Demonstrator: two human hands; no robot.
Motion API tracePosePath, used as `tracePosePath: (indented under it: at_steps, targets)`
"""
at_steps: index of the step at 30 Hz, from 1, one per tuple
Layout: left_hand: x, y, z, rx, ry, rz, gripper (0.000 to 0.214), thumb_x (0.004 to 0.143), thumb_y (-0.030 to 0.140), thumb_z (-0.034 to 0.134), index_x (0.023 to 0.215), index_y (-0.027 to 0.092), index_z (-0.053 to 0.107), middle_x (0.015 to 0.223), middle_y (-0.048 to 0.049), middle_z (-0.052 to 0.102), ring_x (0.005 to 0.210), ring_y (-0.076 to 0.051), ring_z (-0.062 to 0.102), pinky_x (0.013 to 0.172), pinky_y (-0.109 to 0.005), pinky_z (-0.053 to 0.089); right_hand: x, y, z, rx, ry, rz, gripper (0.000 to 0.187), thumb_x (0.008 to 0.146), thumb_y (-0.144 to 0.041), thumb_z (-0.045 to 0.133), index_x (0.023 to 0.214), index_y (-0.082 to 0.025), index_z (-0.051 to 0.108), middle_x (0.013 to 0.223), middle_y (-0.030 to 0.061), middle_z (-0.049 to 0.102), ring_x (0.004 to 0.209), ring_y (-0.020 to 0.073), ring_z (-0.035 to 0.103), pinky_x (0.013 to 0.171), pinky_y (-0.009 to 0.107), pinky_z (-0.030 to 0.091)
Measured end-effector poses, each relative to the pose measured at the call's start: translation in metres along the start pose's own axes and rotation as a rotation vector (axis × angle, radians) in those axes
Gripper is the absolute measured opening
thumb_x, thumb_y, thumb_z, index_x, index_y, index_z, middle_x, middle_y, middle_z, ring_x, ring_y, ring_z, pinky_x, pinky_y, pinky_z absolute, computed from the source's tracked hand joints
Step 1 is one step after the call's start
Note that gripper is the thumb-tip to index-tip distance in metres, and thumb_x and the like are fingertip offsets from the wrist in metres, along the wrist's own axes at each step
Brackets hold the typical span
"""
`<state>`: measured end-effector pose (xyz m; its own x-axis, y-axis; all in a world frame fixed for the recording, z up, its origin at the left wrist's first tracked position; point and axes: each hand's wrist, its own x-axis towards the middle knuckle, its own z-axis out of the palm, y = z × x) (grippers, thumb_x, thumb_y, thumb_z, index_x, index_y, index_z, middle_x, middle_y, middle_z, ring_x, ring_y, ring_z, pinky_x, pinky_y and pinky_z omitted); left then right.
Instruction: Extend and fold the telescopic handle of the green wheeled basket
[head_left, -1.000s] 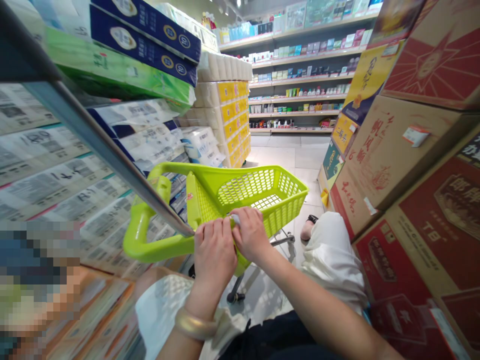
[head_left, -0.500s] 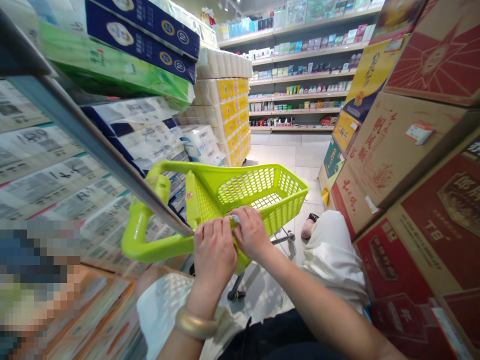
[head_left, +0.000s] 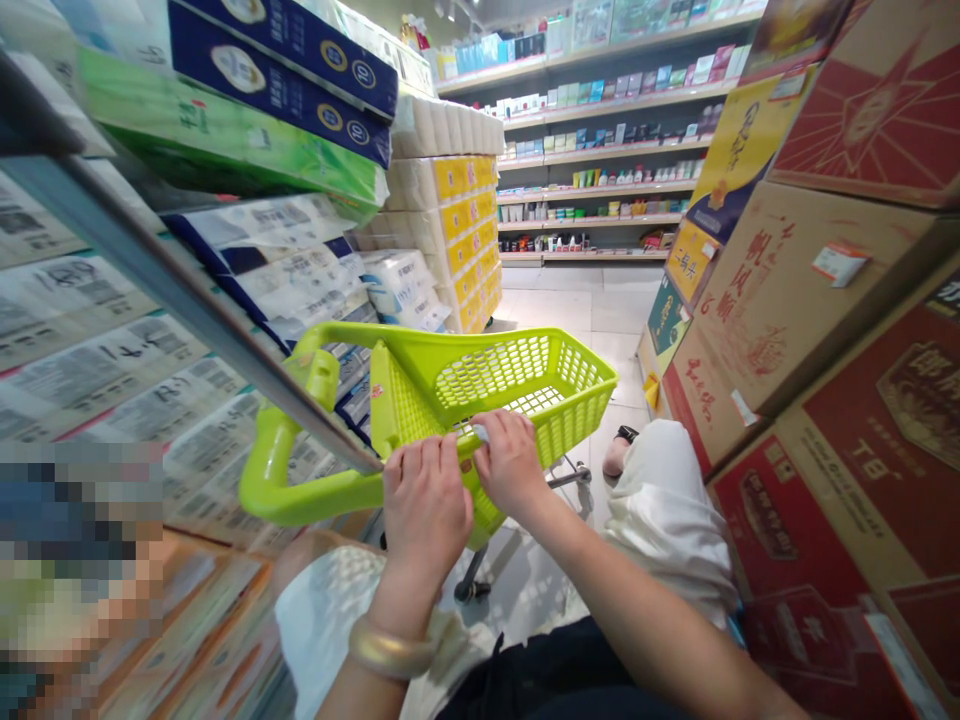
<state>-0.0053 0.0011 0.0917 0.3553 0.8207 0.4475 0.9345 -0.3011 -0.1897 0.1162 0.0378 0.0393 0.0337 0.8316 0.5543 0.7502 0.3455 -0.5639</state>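
A lime-green plastic shopping basket on a wheeled frame [head_left: 502, 375] stands in front of me, with a mesh wall and a thick looped handle [head_left: 274, 470]. My left hand [head_left: 426, 505] has its fingers curled over the basket's near rim. My right hand [head_left: 510, 465] is close beside it on the same rim, fingers pinched on a small white object [head_left: 480, 433]. That object is mostly hidden and too small to name. A pale bangle [head_left: 390, 647] circles my left wrist.
Stacked packs of toilet paper [head_left: 262, 270] and a metal shelf rail [head_left: 187, 290] crowd the left. Printed cardboard cartons [head_left: 810, 300] rise on the right. A tiled aisle [head_left: 585, 310] leads to goods shelves [head_left: 600, 150]. The lower left is pixelated.
My right hand and the small white object have shifted slightly right along the rim. My left hand has moved little, and the view has tilted slightly.
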Motion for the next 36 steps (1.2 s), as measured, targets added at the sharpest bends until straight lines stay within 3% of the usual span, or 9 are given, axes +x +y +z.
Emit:
tracePosePath:
  at_steps: [4, 11, 20, 28, 36]
  targets:
    - [-0.001, -0.002, 0.001, -0.012, 0.01, 0.017, 0.037, 0.08, 0.017, 0.051, 0.116, 0.012, 0.059, 0.103, -0.0125, 0.065, 0.102, -0.03, 0.053, 0.096, -0.045, 0.034, -0.001, -0.01, 0.002, 0.05, -0.055, -0.056, 0.034, 0.078, -0.011, 0.05, 0.11, -0.022, 0.057, 0.107, 0.0043, 0.063, 0.103, 0.0207, 0.054, 0.101, 0.036, 0.028]
    - [-0.002, -0.002, 0.002, -0.021, 0.007, 0.014, 0.045, 0.075, 0.014, 0.052, 0.119, 0.013, 0.057, 0.105, -0.0117, 0.064, 0.104, -0.03, 0.052, 0.097, -0.045, 0.034, 0.002, 0.024, -0.009, -0.063, -0.005, 0.094, 0.032, 0.079, -0.011, 0.048, 0.108, -0.022, 0.058, 0.107, 0.0056, 0.065, 0.105, 0.0221, 0.054, 0.101, 0.04, 0.024]
    - [-0.001, -0.002, 0.0, -0.011, -0.005, 0.01, 0.038, 0.079, 0.017, 0.051, 0.116, 0.013, 0.059, 0.103, -0.0117, 0.064, 0.101, -0.03, 0.053, 0.096, -0.045, 0.034, 0.0, -0.014, 0.001, 0.054, -0.077, -0.023, 0.033, 0.08, -0.012, 0.05, 0.109, -0.023, 0.057, 0.108, 0.0039, 0.065, 0.103, 0.0207, 0.055, 0.103, 0.038, 0.024]
    - [-0.002, 0.001, -0.002, -0.018, -0.028, -0.003, 0.046, 0.075, 0.015, 0.052, 0.12, 0.011, 0.057, 0.107, -0.0127, 0.063, 0.105, -0.031, 0.052, 0.098, -0.045, 0.033, 0.003, 0.021, -0.008, -0.063, -0.004, 0.076, 0.03, 0.08, -0.011, 0.048, 0.106, -0.021, 0.06, 0.104, 0.0065, 0.064, 0.103, 0.0219, 0.053, 0.102, 0.037, 0.027]
    - [-0.001, -0.003, 0.001, -0.024, 0.003, 0.016, 0.037, 0.084, 0.019, 0.046, 0.119, 0.012, 0.059, 0.103, -0.0139, 0.064, 0.102, -0.03, 0.053, 0.096, -0.046, 0.034, 0.001, -0.019, 0.001, 0.013, -0.089, -0.033, 0.028, 0.082, -0.013, 0.05, 0.107, -0.023, 0.059, 0.104, 0.004, 0.064, 0.101, 0.0203, 0.053, 0.102, 0.036, 0.028]
